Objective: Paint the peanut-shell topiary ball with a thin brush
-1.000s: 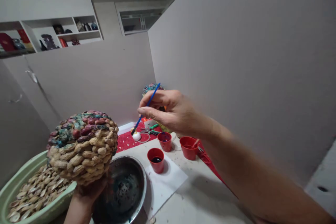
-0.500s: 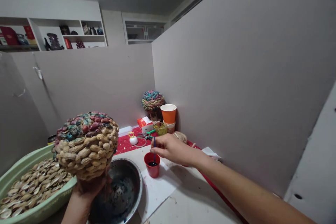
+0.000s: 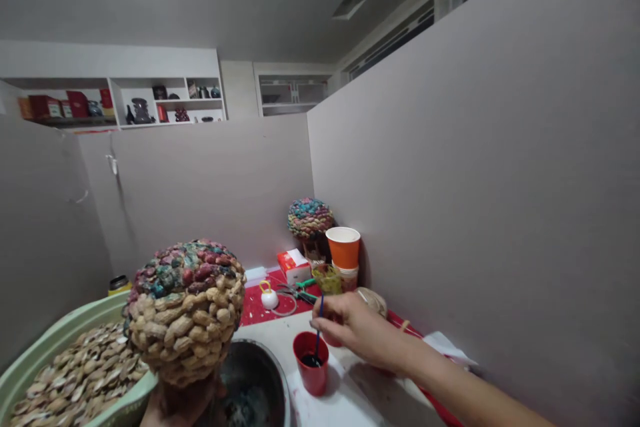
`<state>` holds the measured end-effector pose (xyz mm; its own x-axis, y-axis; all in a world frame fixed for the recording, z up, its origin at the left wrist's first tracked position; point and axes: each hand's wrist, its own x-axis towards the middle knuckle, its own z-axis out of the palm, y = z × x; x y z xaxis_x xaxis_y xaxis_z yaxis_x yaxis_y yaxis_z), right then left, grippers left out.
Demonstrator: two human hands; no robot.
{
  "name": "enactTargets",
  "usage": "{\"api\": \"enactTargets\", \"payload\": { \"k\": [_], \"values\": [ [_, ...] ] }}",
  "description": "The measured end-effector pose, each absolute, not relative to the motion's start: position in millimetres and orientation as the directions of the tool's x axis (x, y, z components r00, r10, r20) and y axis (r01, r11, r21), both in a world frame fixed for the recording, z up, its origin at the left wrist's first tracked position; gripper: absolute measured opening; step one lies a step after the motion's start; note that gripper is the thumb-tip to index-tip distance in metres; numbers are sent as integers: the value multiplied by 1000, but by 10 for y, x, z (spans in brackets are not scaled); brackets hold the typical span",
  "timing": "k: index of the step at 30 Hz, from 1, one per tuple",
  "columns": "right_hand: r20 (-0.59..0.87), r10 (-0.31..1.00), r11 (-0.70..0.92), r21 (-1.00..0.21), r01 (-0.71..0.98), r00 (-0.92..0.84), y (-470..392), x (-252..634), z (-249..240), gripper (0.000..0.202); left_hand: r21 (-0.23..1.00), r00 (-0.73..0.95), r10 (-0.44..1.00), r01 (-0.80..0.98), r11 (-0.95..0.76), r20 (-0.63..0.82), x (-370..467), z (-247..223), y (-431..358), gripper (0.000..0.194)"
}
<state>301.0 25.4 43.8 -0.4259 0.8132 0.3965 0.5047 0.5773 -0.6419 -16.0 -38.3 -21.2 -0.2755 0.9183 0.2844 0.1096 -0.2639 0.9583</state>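
My left hand (image 3: 187,403) grips the underside of a round peanut-shell ball (image 3: 185,313), partly hidden beneath it. Red, purple and teal paint covers the ball's top; the lower shells are bare tan. Between the fingers of my right hand (image 3: 345,323) is a thin blue paintbrush (image 3: 320,327). Its lower end dips into dark liquid in a red cup (image 3: 311,373). The cup stands on white paper (image 3: 345,407), to the right of a metal basin (image 3: 280,380) with dark stains inside.
At left, a green tub (image 3: 75,313) holds many empty shells. Behind the cup are a tissue box (image 3: 295,267), pliers (image 3: 300,292), orange paper cups (image 3: 343,250) and a second painted shell ball (image 3: 310,219). A grey partition (image 3: 450,167) borders the table on the right.
The whole view has tilted upward and shifted, so everything sits lower and further right in the picture. The brush stays in the red cup, and the ball stays in my left hand.
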Motion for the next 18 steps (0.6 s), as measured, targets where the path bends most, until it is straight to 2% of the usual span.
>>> {"api": "enactTargets", "payload": {
  "k": [4,7,12,14,18],
  "values": [
    [402,868,494,-761,420,-291,279,3127,396,22,977,-216,955,-19,-211,202,-95,-67,-503,40],
    [387,905,425,-847,321,-177,272,3207,348,28,983,-263,950,-25,-181,169,-89,-37,-554,36],
    [399,915,394,-915,86,56,230,3307,408,45,986,-239,959,97,-133,153,-158,-161,-408,38],
    [403,906,409,-912,-24,129,219,3315,491,50,985,-136,989,170,-33,57,-205,-229,-343,47],
    [453,863,497,-842,-212,224,144,3204,766,50,973,-78,971,-22,-228,226,-292,-373,-299,43]
  ]
}}
